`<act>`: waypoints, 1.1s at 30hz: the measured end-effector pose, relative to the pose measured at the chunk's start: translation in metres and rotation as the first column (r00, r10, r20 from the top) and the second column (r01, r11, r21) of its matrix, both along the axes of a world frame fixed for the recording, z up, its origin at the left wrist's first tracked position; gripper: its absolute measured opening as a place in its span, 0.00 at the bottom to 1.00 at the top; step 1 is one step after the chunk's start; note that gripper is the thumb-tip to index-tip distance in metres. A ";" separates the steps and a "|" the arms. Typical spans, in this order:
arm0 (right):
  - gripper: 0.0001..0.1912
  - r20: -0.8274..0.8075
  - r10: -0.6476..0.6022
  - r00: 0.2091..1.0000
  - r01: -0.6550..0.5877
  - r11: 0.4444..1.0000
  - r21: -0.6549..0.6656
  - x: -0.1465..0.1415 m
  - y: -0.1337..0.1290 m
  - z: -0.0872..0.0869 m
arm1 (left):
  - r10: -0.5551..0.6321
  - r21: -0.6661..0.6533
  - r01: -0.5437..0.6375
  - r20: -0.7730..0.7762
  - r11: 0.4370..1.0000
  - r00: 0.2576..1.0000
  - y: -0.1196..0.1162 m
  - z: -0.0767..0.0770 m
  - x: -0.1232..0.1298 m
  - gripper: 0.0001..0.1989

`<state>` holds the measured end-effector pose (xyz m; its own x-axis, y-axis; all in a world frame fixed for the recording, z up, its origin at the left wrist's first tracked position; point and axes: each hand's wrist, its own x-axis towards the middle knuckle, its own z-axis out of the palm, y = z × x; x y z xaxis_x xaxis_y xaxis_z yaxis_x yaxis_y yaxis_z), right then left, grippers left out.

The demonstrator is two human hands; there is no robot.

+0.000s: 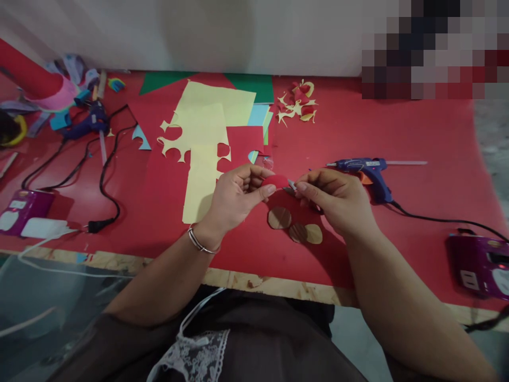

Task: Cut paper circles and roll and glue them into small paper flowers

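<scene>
Red paper piece (274, 182) sat between the hands, just above the red surface (246, 257). I had the left hand (235, 195) pinching it between thumb and fingers, while my right hand (340, 197) gripped what looked like small scissors (292, 185) by its right edge. I saw cut discs (279, 217) lying below, yellow paper (204, 164) leftward and a blue glue gun (374, 172) near the right hand.

The paper (274, 182), a small flat red piece with a rounded upper edge, is pinched in the left of the hands (242, 195), held above the counter (433, 193). The scissors (291, 184) seem to meet its right end, silvery blades pointing left, their handles mostly hidden by fingers.
</scene>
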<state>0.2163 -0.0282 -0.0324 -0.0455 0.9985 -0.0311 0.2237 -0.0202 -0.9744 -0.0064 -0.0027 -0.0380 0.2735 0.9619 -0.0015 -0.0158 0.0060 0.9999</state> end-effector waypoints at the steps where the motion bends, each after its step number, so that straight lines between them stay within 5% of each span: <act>1: 0.16 0.005 -0.004 1.000 0.004 1.000 0.010 0.000 0.000 0.000 | -0.001 0.004 0.001 0.007 1.000 1.000 0.000 -0.001 0.000 0.15; 13: 0.19 0.185 0.115 0.976 -0.120 0.993 0.013 -0.008 -0.004 -0.001 | -0.034 0.182 0.079 -0.240 0.980 0.970 -0.009 -0.002 0.009 0.10; 27: 0.16 0.297 0.199 0.934 -0.214 0.977 0.016 -0.005 -0.002 0.003 | -0.243 -0.005 0.256 -0.340 0.967 0.909 0.003 0.005 -0.009 0.09; 33: 0.14 0.355 0.224 0.908 -0.254 0.966 0.040 -0.003 -0.001 0.002 | -0.219 0.081 0.252 -0.289 0.964 0.932 0.000 0.004 -0.003 0.06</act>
